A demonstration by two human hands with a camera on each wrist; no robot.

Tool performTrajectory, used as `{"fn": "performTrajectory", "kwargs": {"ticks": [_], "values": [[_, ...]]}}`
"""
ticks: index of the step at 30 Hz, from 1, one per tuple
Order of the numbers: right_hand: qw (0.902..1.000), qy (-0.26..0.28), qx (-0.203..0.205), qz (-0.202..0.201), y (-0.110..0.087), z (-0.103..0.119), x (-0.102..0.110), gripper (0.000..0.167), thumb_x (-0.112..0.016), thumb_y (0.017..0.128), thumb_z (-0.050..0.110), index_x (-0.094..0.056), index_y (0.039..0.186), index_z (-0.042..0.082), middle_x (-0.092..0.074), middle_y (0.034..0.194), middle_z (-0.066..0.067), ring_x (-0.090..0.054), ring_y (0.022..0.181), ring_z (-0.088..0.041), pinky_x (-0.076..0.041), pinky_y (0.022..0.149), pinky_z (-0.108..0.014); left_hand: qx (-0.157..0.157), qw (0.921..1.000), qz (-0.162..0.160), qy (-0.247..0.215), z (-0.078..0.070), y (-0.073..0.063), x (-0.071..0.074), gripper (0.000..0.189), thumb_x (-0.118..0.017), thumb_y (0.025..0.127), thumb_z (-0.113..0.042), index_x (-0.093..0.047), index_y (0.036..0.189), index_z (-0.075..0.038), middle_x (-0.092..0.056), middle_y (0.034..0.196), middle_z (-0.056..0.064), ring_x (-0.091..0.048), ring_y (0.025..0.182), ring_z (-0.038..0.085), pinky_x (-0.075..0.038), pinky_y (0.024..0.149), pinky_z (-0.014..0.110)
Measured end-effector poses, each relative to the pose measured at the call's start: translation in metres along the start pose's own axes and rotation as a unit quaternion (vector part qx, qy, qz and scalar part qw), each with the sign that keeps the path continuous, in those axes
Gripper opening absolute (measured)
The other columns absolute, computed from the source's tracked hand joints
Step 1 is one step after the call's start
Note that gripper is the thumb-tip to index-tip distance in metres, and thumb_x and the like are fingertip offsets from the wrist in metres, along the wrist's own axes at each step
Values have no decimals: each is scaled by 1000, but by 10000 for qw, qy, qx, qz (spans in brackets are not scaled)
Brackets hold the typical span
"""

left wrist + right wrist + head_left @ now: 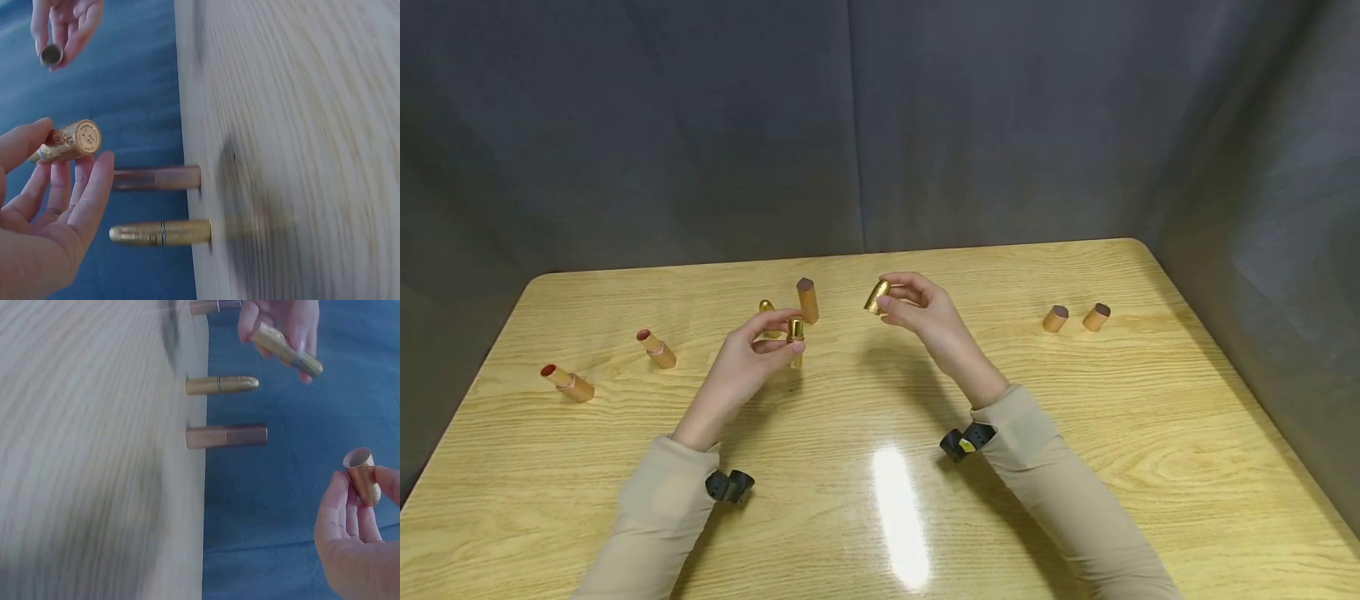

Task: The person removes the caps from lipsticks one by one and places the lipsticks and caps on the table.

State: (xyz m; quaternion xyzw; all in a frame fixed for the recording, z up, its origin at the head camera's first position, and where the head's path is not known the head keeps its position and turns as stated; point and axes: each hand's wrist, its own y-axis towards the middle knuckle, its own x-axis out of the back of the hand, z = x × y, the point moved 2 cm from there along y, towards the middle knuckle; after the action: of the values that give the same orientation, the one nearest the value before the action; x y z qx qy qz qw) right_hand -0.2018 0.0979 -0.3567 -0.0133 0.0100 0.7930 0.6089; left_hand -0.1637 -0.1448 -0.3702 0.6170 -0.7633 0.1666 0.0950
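1. Left hand [737, 362], in tight: thumb and fingers pinched a gold lipstick base [796, 330], lifted off the wood-grain table [820, 500]!
2. Across from it, the right hand [928, 319] gripped the bullet-shaped gold cap [877, 295], hollow end tilted down toward the left; cap and base were apart!
3. Just behind the left hand stood a closed gold lipstick [766, 306], a closed copper lipstick [807, 302] beside it.
4. Far left, two uncapped lipsticks [658, 352] showed red; well right, two copper caps [1056, 319] stood near each other.
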Motion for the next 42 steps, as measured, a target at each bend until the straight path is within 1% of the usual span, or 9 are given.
{"fn": "performTrajectory", "kwargs": {"ticks": [7,9,11,14,18,21,25,33,42], "values": [[9998,-199,-31,-34,0,4,13,43,-58,91,3,-47,131,-6,-58,100,6,-60,89,-6,-52,83,-20,74,9995,-292,-12,4,-6,17,51,-58,96,-27,-42,143,-14,-44,135,13,-55,121,26,-49,89,24],[9996,-288,-61,-54,0,5,17,42,-59,91,1,-48,131,-5,-59,98,8,-60,88,-6,-52,83,-19,90,9993,-371,-45,6,-7,21,52,-58,96,-27,-41,143,-13,-44,135,13,-57,117,19,-50,87,21],[9992,-367,-109,-89,0,6,21,40,-60,90,1,-50,129,-3,-60,97,10,-60,89,-5,-51,82,-18,103,9988,-481,-45,7,-7,26,52,-58,96,-27,-41,143,-13,-44,134,12,-58,109,8,-50,84,18],[9984,-524,-161,-111,-1,7,27,38,-61,90,1,-52,127,-2,-61,97,11,-61,90,-4,-50,83,-18,84,9976,-684,-68,10,-7,31,51,-58,96,-24,-41,142,-10,-45,131,10,-55,99,-5,-50,82,15],[9963,-832,-158,-158,-2,8,36,39,-62,90,3,-52,128,-1,-61,98,12,-61,91,-4,-51,82,-18,97,9956,-925,-97,15,-8,38,51,-57,97,-21,-40,143,-7,-45,129,7,-56,110,8,-49,82,11],[9938,-1077,-145,-232,-2,7,44,39,-63,90,4,-53,127,-2,-60,99,11,-61,90,-3,-51,81,-17,135,9943,-1046,-153,19,-9,42,51,-57,96,-20,-40,142,-6,-45,128,3,-54,112,10,-49,81,10],[9912,-1273,-182,-324,-3,7,54,39,-63,90,5,-53,127,-1,-59,100,11,-60,91,-3,-51,80,-16,189,9929,-1154,-206,24,-9,46,51,-58,96,-20,-40,142,-5,-45,126,0,-51,101,-6,-49,80,8],[9872,-1532,-127,-429,-6,6,73,37,-63,91,7,-54,126,0,-59,97,16,-60,90,-1,-50,80,-15,400,9906,-1302,-128,29,-7,49,51,-57,96,-20,-40,142,-7,-46,127,1,-52,107,1,-48,80,8],[9822,-1788,-152,-558,-11,0,93,39,-63,92,12,-52,127,-2,-58,97,21,-59,89,3,-49,80,-14,505,9894,-1336,-252,36,-5,53,50,-57,96,-19,-41,141,-6,-46,119,-7,-50,97,-8,-50,82,11]]}}
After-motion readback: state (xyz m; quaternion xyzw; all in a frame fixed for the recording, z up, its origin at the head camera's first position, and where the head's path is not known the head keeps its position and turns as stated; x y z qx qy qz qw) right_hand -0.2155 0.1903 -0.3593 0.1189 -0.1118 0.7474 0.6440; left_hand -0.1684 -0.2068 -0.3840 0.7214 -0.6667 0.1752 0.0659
